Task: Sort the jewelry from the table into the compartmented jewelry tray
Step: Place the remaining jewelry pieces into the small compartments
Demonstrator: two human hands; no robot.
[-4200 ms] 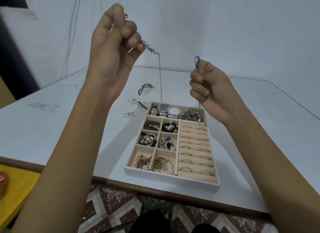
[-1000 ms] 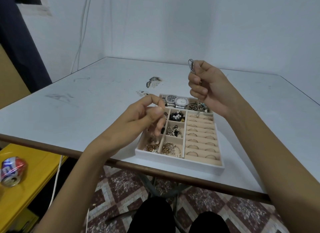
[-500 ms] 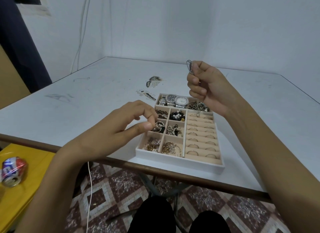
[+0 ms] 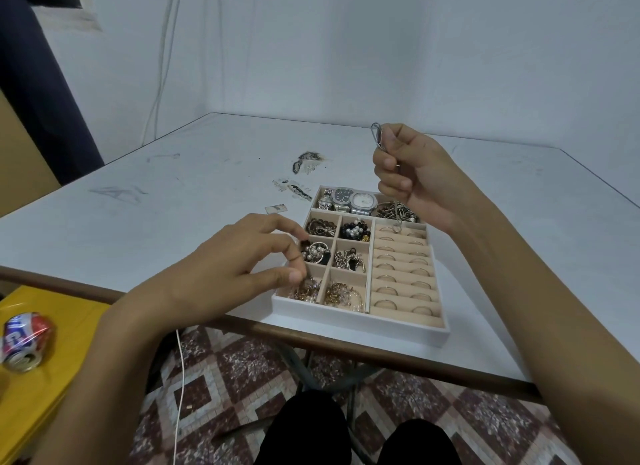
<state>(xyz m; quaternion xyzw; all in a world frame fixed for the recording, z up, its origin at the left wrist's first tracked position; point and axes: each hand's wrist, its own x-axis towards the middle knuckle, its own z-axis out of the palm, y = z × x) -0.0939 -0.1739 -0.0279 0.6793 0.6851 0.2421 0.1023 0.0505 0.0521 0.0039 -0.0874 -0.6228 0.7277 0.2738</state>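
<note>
A thin silver chain point(image 4: 377, 137) hangs straight down from the clenched right hand point(image 4: 412, 173), right of centre. Its lower end reaches the tray's point(image 4: 360, 322) top right compartment. The left hand point(image 4: 228, 267) pinches its fingertips over the bottom left compartment; I cannot tell if they hold anything. Watches point(image 4: 349, 201) fill the top row, and rings point(image 4: 401, 277) sit in the right-hand slots. The lettering on the crushed can point(image 4: 24, 340), lower left, is unreadable.
</note>
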